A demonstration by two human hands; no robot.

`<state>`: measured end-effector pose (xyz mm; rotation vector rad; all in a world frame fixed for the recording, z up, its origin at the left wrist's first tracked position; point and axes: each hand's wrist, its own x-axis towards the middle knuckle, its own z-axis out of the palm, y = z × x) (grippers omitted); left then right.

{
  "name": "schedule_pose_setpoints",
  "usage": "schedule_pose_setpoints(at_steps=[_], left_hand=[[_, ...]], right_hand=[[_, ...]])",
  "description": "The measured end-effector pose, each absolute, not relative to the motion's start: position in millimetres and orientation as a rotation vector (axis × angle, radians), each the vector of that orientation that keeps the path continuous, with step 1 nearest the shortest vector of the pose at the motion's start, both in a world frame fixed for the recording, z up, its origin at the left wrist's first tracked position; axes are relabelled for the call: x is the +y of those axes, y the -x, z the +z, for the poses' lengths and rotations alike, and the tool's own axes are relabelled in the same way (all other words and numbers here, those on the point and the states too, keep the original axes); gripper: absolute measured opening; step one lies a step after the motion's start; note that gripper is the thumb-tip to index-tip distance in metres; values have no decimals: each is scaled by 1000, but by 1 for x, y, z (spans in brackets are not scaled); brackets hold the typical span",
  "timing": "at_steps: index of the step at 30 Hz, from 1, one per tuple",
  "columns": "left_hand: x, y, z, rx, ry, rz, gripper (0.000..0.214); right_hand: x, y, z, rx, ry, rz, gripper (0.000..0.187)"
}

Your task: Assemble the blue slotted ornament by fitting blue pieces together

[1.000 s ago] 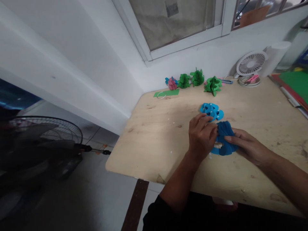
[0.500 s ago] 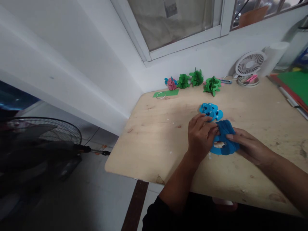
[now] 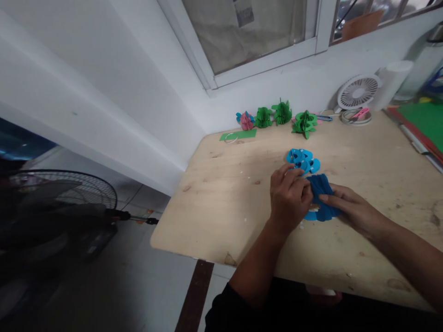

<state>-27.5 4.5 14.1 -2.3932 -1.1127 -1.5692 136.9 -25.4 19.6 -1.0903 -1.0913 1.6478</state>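
A blue pleated paper piece (image 3: 321, 188) is held between both hands above the wooden table. My left hand (image 3: 289, 196) pinches its left edge, fingers curled. My right hand (image 3: 353, 207) grips the right side, thumb lying on top and the other fingers beneath. A lighter blue curved part shows at the lower edge, beside a pale opening. Just beyond my left fingers lie several blue paper cut-outs (image 3: 302, 159) with small white patches, overlapping in a pile.
Along the wall stand green folded-paper shapes (image 3: 283, 112) and a pink and blue one (image 3: 246, 121). A green strip (image 3: 247, 134) lies on the table (image 3: 214, 198). Back right are a small white fan (image 3: 359, 92), pink-handled scissors (image 3: 361, 113) and green sheets (image 3: 420, 121). A floor fan (image 3: 62, 193) stands left.
The blue pleated paper has turned and narrowed between my hands, and less of its lighter curved part shows. Both hands keep hold, the right having shifted slightly left.
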Motion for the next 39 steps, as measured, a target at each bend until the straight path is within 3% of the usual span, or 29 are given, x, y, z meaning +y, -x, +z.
schedule_pose_setpoints(at_steps=[10, 17, 39], left_hand=[[7, 26, 12, -1276, 2418, -1949, 12], [6, 26, 10, -1260, 2427, -1778, 5], [4, 22, 6, -1145, 2440, -1569, 10]], right_hand=[[-26, -134, 23, -835, 1028, 1763, 28], [-25, -136, 18, -817, 1012, 1748, 26], [-22, -133, 18, -829, 1114, 1687, 33]])
